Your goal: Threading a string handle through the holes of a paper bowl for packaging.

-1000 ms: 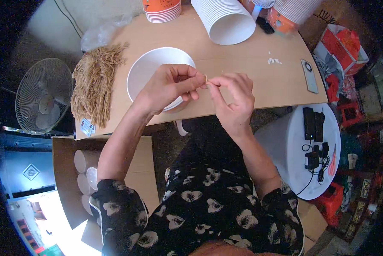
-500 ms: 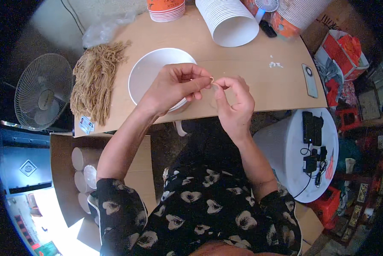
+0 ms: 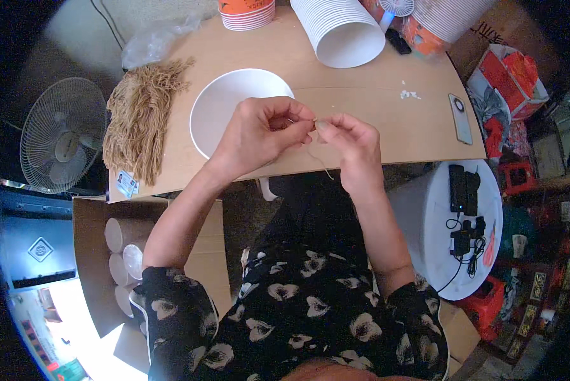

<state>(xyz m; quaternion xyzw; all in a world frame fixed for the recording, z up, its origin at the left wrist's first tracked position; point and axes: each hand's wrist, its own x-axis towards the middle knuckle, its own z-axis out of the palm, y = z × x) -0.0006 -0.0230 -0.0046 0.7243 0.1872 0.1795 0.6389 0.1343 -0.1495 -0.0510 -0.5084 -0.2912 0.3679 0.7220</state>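
My left hand point(image 3: 254, 134) and my right hand point(image 3: 355, 143) meet fingertip to fingertip above the front edge of the cardboard-topped table. Both pinch a thin tan string point(image 3: 323, 166), whose loose tail dangles below them. Where the fingers meet, the string's exact shape is too small to make out. Behind and partly under my left hand is a round white tub point(image 3: 212, 105). A thick bundle of tan strings point(image 3: 142, 117) lies at the table's left side.
Stacked white paper tubs point(image 3: 345, 44) lie on their side at the back, beside orange tubs point(image 3: 247, 14). White scraps point(image 3: 410, 95) and a phone point(image 3: 461, 119) are on the right. A fan point(image 3: 66, 133) stands left. Chargers point(image 3: 466, 216) rest on a white drum; a carton point(image 3: 196, 254) holds cylinders.
The small loop between my fingertips no longer shows. A string tail now hangs below my hands. My right thumb and fingers have closed together, and the right wrist has turned.
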